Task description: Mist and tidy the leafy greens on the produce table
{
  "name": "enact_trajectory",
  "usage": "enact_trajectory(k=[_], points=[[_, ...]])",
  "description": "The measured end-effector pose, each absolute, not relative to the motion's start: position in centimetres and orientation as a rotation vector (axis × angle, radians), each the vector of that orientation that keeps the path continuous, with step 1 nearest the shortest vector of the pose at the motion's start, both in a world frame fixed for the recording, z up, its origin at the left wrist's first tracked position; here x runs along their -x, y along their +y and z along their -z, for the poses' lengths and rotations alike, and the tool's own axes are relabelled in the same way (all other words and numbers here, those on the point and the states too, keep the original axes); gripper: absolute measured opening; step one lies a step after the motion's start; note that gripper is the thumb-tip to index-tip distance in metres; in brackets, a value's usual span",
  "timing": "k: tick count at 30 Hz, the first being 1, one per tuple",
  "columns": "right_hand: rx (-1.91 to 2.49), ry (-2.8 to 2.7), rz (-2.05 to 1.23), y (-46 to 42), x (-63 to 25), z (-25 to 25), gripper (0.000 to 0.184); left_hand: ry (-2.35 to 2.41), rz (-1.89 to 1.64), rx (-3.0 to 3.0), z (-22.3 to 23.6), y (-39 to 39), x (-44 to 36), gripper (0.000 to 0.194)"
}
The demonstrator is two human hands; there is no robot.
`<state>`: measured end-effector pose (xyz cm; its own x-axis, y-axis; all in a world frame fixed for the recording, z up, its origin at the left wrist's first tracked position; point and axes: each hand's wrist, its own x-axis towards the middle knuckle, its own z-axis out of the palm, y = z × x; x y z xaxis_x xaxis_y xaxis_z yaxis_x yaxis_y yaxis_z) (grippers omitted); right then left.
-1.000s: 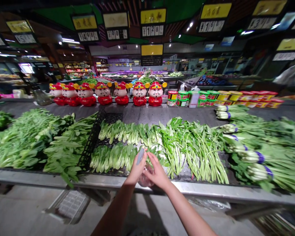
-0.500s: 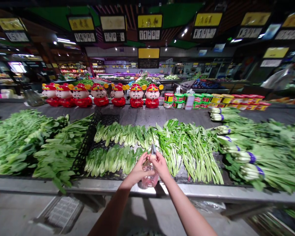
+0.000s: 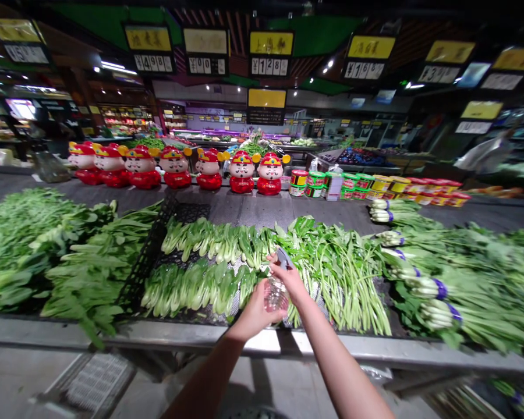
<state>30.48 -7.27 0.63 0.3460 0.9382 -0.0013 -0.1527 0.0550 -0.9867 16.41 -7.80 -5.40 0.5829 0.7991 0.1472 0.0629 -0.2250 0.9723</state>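
Fingers [image 3: 272, 263] of the right hand [image 3: 290, 280] are curled around the neck of the bottle [image 3: 275, 295], just under its grey top [image 3: 283, 258], while the left hand [image 3: 257, 311] cups the clear body from the left, thumb across the near side. Both hands thus grip the one thing, which hangs over the near part of the stall, between the short greens [image 3: 192, 289] on the left and the long-stemmed greens [image 3: 353, 302] on the right. Its ribbed wall looks like thin plastic: probably light, springy under a squeeze, hard to break, and slippery if wet. How much liquid it holds, I cannot tell, so its weight is uncertain. The neck seems the firmest hold; the body wants a loose palm. Nearer runs the metal rail [image 3: 179, 340]; farther right lie bunches with purple bands [image 3: 436, 289]. Along the far ledge stand red figures [image 3: 209, 171], with stacked tubs [image 3: 349, 187] to their right, and price signs [image 3: 271, 53] hang above.
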Motion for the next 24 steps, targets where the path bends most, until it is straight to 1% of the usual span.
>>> enact_trajectory(k=[3,5,8,11,13,15,17,22,24], points=[[1.239,-0.950,-0.931,-7.4,-31.2,-1.0,0.046,0.707,-0.763,-1.840,5.6,-6.8,-15.4,0.073],[1.270,-1.009,-0.901,-7.7,-31.5,-1.0,0.047,0.853,-0.774,-1.967,6.4,-5.6,-14.3,0.066],[1.379,-1.109,-0.912,-8.2,-31.4,-1.0,0.043,1.225,-0.777,-2.163,8.8,-3.7,-12.2,0.065],[1.476,-1.284,-0.926,-8.7,-30.8,-1.0,0.037,1.537,-0.632,-2.298,11.9,-2.7,-9.8,0.063],[1.472,-1.381,-0.926,-8.9,-30.2,-0.9,0.034,1.661,-0.525,-2.349,13.9,-2.6,-8.3,0.063],[1.460,-1.419,-0.926,-9.0,-29.6,-0.7,0.031,1.684,-0.492,-2.336,15.4,-2.9,-7.1,0.064],[1.454,-1.404,-0.935,-8.9,-29.1,-0.2,0.030,1.613,-0.549,-2.302,16.2,-3.4,-6.2,0.066],[1.424,-1.312,-0.978,-8.7,-28.1,0.9,0.028,1.494,-0.669,-2.319,16.5,-4.1,-5.7,0.061],[1.429,-1.300,-0.989,-8.8,-28.0,1.0,0.024,1.483,-0.708,-2.289,16.4,-4.2,-5.8,0.060]])
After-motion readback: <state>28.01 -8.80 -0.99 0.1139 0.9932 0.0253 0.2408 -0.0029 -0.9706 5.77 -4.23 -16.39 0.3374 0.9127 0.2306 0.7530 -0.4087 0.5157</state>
